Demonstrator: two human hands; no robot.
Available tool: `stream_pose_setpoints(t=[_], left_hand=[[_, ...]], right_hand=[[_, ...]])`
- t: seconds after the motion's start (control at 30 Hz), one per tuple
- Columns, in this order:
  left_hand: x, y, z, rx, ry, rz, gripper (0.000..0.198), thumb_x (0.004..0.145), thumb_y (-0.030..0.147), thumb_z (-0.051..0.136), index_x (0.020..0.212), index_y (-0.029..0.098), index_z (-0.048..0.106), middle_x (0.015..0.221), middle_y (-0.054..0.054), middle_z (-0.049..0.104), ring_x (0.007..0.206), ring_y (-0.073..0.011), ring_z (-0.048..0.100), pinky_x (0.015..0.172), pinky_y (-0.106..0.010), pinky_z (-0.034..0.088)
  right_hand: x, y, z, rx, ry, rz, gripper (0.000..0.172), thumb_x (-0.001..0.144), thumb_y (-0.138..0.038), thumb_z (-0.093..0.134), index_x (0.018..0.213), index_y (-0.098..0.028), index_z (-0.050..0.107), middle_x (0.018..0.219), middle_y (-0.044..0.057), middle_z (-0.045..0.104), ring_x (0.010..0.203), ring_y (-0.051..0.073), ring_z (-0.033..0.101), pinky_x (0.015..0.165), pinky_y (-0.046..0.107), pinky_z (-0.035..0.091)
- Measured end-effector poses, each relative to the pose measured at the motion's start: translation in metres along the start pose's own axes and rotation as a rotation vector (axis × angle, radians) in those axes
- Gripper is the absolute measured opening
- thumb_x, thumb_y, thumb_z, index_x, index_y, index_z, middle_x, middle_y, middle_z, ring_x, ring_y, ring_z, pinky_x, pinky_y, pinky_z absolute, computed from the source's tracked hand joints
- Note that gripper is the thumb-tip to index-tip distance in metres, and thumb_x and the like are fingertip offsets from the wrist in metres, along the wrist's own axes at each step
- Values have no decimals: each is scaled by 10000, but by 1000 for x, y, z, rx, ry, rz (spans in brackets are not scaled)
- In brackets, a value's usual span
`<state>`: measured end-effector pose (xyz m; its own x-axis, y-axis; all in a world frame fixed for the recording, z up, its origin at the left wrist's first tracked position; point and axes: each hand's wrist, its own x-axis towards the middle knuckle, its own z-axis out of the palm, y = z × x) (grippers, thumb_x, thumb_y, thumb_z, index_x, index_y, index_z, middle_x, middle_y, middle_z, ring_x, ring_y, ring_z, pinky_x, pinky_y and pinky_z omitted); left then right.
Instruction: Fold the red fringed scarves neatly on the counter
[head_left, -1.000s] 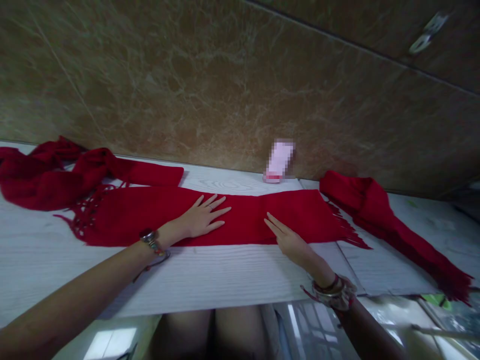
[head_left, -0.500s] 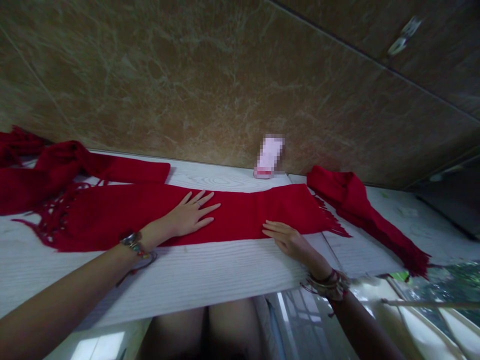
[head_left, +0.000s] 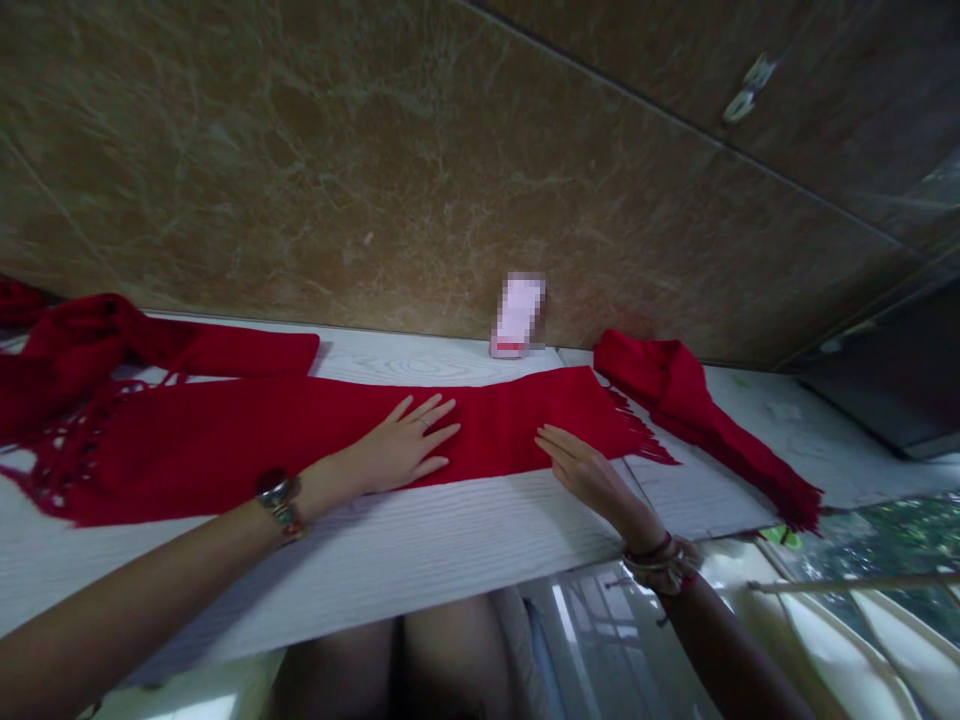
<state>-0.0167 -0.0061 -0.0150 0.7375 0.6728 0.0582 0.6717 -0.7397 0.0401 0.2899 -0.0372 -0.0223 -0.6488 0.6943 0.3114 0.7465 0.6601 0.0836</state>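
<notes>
A red fringed scarf point(head_left: 232, 430) lies spread lengthwise across the white wood-grain table point(head_left: 420, 545). My left hand point(head_left: 405, 445) rests flat on the middle of the scarf, fingers spread and empty. To its right, my right hand point(head_left: 585, 470) touches the scarf's near edge with its fingers stretched out close together, holding nothing. The fringe at the scarf's right end fans out on the table, and the left fringe lies beside other red cloth.
Another red scarf point(head_left: 690, 400) lies slantwise at the right. More red scarves point(head_left: 97, 345) are bunched at the left. A pink blurred object point(head_left: 517, 315) leans near the brown marbled wall point(head_left: 300, 180). A dark box-like thing point(head_left: 892, 380) stands at the far right.
My left hand has slid to the right along the scarf. My right hand has shifted slightly right relative to the cloth. The camera view has turned a little to the right.
</notes>
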Motion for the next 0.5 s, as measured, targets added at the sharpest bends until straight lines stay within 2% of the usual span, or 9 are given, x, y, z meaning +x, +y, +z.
stream_pose_setpoints(t=[0.1,0.23,0.4,0.5], left_hand=[[28,21,-3,-32,-19,154,514,889,479,310,1329,215,340,1439,-98,219,1322,-262,132,1038,-475,120],[50,30,5,-86,-80,251,570,874,515,316,1354,210,281,1446,-112,183,1325,-273,106,1032,-493,132],[48,26,9,-133,-131,281,514,882,497,312,1346,279,290,1443,-74,209,1324,-275,114,1031,-519,98],[44,24,3,-144,-167,314,426,889,456,338,1307,378,333,1448,-18,201,1325,-289,86,1027,-530,95]], right_hand=[[-1,-1,-4,-54,14,-6,407,785,-4,348,1114,-83,574,1162,153,578,1124,213,502,954,349,446],[-8,-2,-6,-46,57,0,322,808,-47,393,1033,-110,614,1105,143,613,1082,209,537,927,350,469],[-18,1,-9,20,222,13,254,829,-91,419,982,-156,612,1019,100,654,1015,179,578,888,361,494],[-20,2,-11,7,156,-39,217,817,-104,458,940,-165,626,986,91,663,1027,205,570,905,421,470]])
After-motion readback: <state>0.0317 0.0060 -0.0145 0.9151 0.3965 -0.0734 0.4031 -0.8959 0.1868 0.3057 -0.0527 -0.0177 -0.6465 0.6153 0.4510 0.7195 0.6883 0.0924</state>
